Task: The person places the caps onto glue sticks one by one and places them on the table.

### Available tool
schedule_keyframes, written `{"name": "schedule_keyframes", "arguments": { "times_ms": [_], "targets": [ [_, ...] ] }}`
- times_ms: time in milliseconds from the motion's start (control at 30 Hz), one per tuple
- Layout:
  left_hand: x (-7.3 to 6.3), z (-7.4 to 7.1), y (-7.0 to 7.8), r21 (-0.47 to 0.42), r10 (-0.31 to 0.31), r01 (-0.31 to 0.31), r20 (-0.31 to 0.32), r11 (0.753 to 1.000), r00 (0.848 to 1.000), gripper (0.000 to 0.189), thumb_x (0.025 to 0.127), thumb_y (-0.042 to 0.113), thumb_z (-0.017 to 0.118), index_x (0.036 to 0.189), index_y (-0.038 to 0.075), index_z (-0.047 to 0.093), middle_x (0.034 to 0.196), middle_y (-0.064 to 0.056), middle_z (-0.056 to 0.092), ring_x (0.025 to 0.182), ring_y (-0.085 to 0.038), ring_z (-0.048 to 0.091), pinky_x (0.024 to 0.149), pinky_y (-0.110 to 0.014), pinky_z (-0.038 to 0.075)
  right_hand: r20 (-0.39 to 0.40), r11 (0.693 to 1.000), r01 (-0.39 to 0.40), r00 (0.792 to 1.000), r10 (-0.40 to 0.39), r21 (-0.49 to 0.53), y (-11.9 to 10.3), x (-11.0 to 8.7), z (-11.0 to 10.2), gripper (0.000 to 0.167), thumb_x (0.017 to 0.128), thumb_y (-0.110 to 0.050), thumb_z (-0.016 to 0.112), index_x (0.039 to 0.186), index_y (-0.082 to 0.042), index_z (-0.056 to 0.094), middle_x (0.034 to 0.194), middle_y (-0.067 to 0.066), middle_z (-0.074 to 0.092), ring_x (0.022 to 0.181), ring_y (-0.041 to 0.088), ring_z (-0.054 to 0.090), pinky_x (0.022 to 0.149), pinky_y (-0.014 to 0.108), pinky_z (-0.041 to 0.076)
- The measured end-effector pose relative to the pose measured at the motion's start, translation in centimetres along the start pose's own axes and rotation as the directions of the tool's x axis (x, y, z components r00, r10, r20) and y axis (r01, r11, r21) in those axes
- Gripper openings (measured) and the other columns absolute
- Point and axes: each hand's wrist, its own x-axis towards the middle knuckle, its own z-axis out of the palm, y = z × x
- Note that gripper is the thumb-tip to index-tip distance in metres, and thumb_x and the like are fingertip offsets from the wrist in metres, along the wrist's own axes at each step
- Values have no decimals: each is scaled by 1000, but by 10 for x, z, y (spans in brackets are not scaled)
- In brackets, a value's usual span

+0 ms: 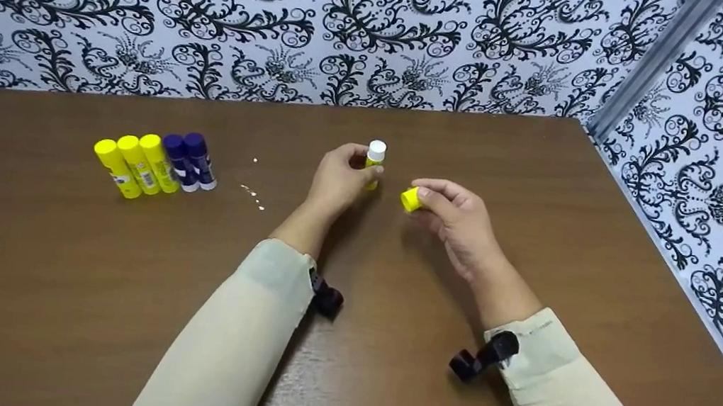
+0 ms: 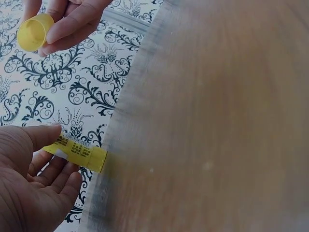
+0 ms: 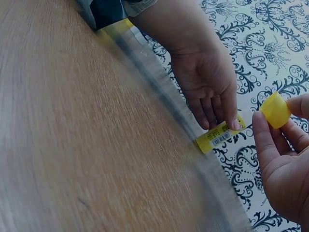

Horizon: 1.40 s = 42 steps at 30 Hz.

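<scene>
My left hand (image 1: pixel 339 178) grips an uncapped yellow glue stick (image 2: pixel 81 153) by its body, upright with its white top showing in the head view. In the left wrist view the printed label faces the camera. A little to the right, my right hand (image 1: pixel 459 223) pinches the yellow cap (image 1: pixel 411 199) between thumb and fingers, apart from the stick. The cap's hollow open end faces the camera in the left wrist view. In the right wrist view, the glue stick (image 3: pixel 219 138) and the cap (image 3: pixel 275 110) are close together, each in its own hand.
To the left stand three capped yellow glue sticks (image 1: pixel 139 165) in a row beside two purple-capped ones (image 1: pixel 190 162). Small white crumbs (image 1: pixel 253 195) lie on the brown table (image 1: pixel 67 302) between that row and my left hand. A patterned wall (image 1: pixel 274 18) rises behind the table.
</scene>
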Motion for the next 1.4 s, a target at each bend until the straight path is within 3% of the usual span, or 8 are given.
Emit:
{"name": "schedule_keyframes", "arguments": {
  "times_ms": [367, 733, 1267, 1400],
  "targets": [
    [-2, -7, 2, -39, 17, -17, -3, 999, 1000, 36, 96, 17, 76, 128, 4, 68, 123, -11, 71, 114, -23, 65, 102, -33, 55, 4, 1000, 5, 1000, -5, -17, 0, 0, 0, 22, 103, -11, 63, 121, 0, 70, 109, 4, 70, 91, 16, 70, 98, 38, 59],
    [-15, -31, 12, -49, 64, -64, 1, 997, 998, 34, 97, 16, 74, 128, 3, 68, 121, -14, 71, 113, -25, 66, 100, -34, 57, 8, 999, 39, 999, -39, 38, -9, -4, 8, 18, 102, -6, 61, 117, 1, 70, 108, 6, 69, 93, 17, 71, 92, 32, 61],
    [-44, -63, 16, -61, 139, -138, 14, 989, 990, 34, 96, 20, 76, 126, 5, 69, 117, -12, 73, 108, -23, 68, 98, -33, 57, 26, 996, 50, 998, -52, 72, -24, -7, 23, 19, 102, -6, 61, 118, 2, 68, 107, 6, 68, 91, 17, 72, 96, 35, 61],
    [-55, -72, 20, -61, 152, -150, 28, 987, 988, 33, 96, 20, 76, 125, 6, 70, 116, -11, 73, 106, -21, 68, 97, -33, 57, 33, 994, 61, 997, -64, 86, -28, -8, 25, 15, 102, -8, 62, 114, -4, 70, 108, 6, 69, 91, 17, 71, 96, 34, 61]
  ]
}}
